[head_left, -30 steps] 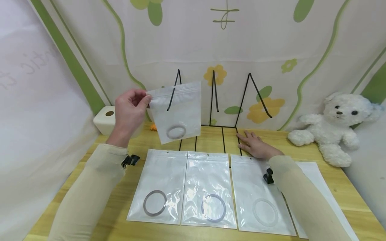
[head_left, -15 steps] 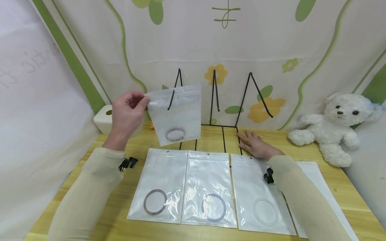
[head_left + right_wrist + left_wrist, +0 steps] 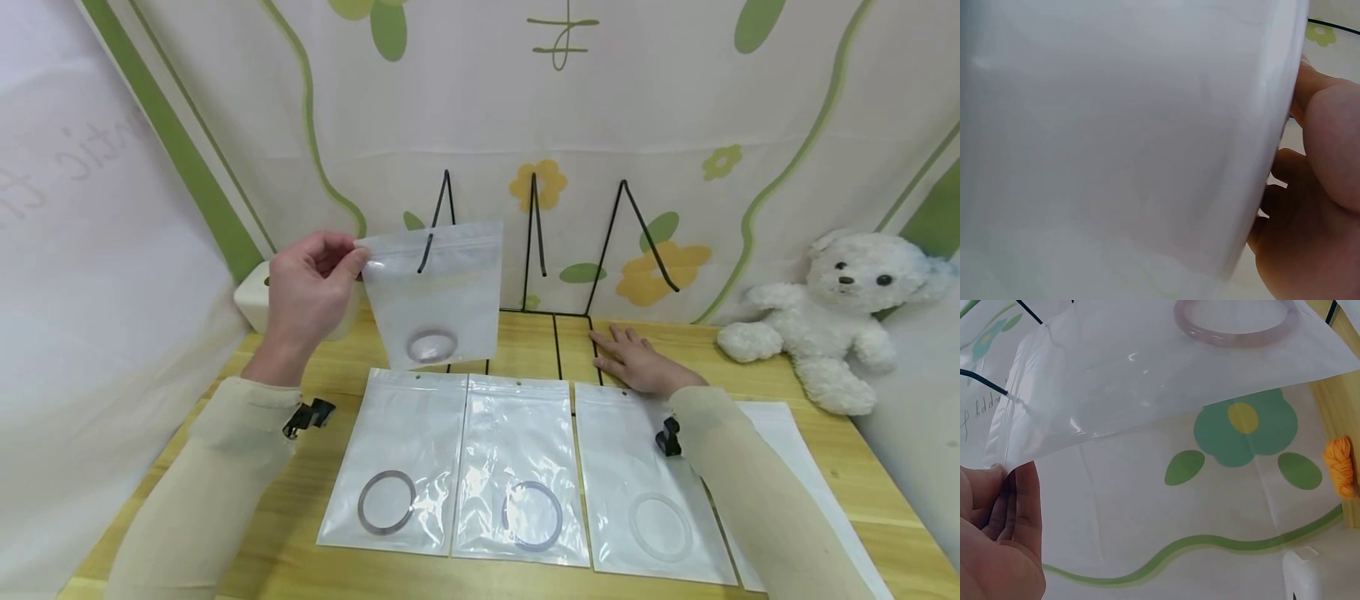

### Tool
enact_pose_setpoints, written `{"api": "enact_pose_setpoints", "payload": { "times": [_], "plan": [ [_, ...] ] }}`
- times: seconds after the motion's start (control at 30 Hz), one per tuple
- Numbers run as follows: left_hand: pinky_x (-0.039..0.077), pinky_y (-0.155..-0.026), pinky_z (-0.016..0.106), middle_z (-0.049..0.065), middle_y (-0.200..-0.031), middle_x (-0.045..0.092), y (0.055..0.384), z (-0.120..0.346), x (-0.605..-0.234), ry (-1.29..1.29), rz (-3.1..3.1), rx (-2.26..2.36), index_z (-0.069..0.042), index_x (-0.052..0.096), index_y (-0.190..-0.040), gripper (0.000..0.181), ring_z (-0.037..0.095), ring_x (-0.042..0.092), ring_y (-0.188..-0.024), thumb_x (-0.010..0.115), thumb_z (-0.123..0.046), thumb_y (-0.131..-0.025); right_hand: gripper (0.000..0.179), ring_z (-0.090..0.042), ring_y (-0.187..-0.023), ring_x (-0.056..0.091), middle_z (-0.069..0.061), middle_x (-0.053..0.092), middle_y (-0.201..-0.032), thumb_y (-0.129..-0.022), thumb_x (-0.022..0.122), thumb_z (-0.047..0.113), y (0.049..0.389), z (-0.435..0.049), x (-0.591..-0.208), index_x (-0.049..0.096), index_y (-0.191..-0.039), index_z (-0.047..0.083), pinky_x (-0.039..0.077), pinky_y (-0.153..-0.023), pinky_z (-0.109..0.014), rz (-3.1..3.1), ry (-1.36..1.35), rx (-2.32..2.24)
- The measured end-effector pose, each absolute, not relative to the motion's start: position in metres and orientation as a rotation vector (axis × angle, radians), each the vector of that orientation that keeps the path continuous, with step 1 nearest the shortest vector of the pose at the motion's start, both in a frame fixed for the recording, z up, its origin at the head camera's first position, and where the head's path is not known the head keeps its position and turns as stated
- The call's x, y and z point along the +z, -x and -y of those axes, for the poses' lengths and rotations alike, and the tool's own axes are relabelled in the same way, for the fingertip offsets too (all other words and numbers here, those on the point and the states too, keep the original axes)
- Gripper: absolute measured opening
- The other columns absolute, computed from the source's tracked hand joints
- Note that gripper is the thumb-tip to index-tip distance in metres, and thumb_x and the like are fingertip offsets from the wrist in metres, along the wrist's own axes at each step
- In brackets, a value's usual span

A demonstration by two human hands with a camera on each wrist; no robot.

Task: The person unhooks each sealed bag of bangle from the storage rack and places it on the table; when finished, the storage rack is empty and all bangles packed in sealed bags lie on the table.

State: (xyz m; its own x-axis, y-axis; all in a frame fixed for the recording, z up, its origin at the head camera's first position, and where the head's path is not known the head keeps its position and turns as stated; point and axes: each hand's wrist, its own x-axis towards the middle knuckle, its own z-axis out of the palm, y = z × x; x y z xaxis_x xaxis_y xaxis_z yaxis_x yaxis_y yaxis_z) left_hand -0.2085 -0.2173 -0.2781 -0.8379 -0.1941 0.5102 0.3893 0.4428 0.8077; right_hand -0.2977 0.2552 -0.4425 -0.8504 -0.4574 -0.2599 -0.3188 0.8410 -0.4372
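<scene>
My left hand pinches the upper left corner of a clear zip bag between thumb and fingers. Low in that bag lies a pinkish bangle. The left prong of a black wire display rack goes through the bag near its top, its tip standing out in front. With fingers spread, my right hand rests on the table at the right side of the rack's base. The right wrist view is mostly filled by a pale, blurred bag.
Flat in front lie zip bags with a brown bangle, a lilac bangle and a clear bangle. Another white bag is partly under the right sleeve. A white teddy bear sits right; a white box stands left.
My left hand has moved down and slightly left, drawing the bag lower and toward the prong's tip. The right hand stays in place.
</scene>
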Motion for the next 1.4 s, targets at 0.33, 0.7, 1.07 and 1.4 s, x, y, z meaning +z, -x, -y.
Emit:
{"api": "enact_pose_setpoints", "payload": {
  "times": [0.33,0.7,1.07,1.4],
  "plan": [
    [0.055,-0.067,0.013,-0.021,-0.081,0.070,0.199,0.220,-0.278,0.212,2.145,-1.410,0.007,0.076,-0.104,0.018,0.003,0.068,-0.072,0.080,-0.010,-0.099,0.067,-0.061,-0.162,-0.008,-0.034,-0.003,-0.177,-0.118,0.043,0.042,0.300,-0.257,-0.444,0.021,-0.174,0.013,-0.003,-0.129,-0.076,-2.667,0.566,-0.531],
    [0.057,-0.068,0.012,-0.022,-0.080,0.070,0.188,0.223,-0.278,0.244,2.123,-1.413,0.010,0.075,-0.102,0.016,0.000,0.068,-0.071,0.079,-0.005,-0.098,0.067,-0.061,-0.162,-0.007,-0.034,-0.003,-0.177,-0.118,0.043,0.041,0.301,-0.256,-0.445,0.021,-0.174,0.012,-0.003,-0.129,-0.076,-2.663,0.573,-0.533],
    [0.056,-0.067,0.012,-0.023,-0.080,0.069,0.181,0.226,-0.282,0.250,2.110,-1.394,0.010,0.075,-0.101,0.014,0.002,0.068,-0.070,0.079,-0.003,-0.097,0.066,-0.064,-0.160,-0.005,-0.037,0.000,-0.176,-0.118,0.043,0.040,0.299,-0.256,-0.446,0.022,-0.173,0.009,-0.002,-0.128,-0.078,-2.662,0.614,-0.544],
    [0.056,-0.066,0.013,-0.021,-0.080,0.071,0.170,0.223,-0.280,0.283,2.052,-1.429,0.012,0.075,-0.098,0.009,0.002,0.067,-0.069,0.078,0.004,-0.095,0.066,-0.064,-0.160,-0.005,-0.037,-0.001,-0.176,-0.118,0.042,0.039,0.298,-0.256,-0.444,0.022,-0.173,0.008,-0.002,-0.128,-0.078,-2.660,0.607,-0.545]
  ]
}}
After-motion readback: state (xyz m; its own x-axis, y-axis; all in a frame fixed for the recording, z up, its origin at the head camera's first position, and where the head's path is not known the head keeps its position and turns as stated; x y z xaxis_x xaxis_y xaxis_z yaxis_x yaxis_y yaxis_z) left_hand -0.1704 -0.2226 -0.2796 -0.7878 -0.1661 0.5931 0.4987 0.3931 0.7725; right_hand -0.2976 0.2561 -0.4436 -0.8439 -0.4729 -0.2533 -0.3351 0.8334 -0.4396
